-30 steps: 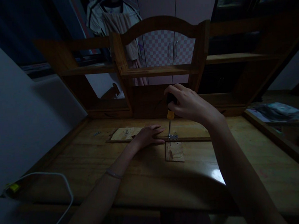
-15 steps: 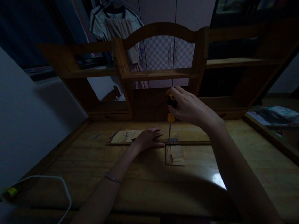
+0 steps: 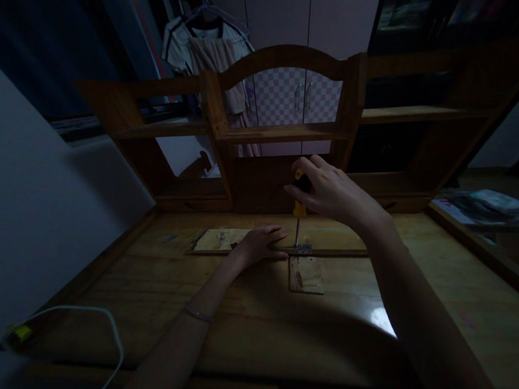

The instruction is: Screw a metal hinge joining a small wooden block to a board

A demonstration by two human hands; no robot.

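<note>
My right hand [image 3: 332, 197] is wrapped round the black and yellow handle of a screwdriver [image 3: 298, 210] held almost upright. Its tip rests on a small metal hinge [image 3: 303, 249] where a long thin wooden board [image 3: 220, 239] meets a small wooden piece [image 3: 305, 274] on the desk [image 3: 261, 315]. My left hand [image 3: 259, 246] lies flat on the long board just left of the hinge, fingers stretched out and pressing down.
A wooden shelf unit [image 3: 281, 129] stands at the back of the desk. A white cable [image 3: 94, 336] with a yellow plug [image 3: 19, 332] lies at the left edge. Papers [image 3: 487, 205] sit at the right. Clothes [image 3: 210, 47] hang behind.
My right hand has turned a little on the screwdriver handle, with the tip staying on the hinge. The view has tilted slightly. My left hand stays flat on the board.
</note>
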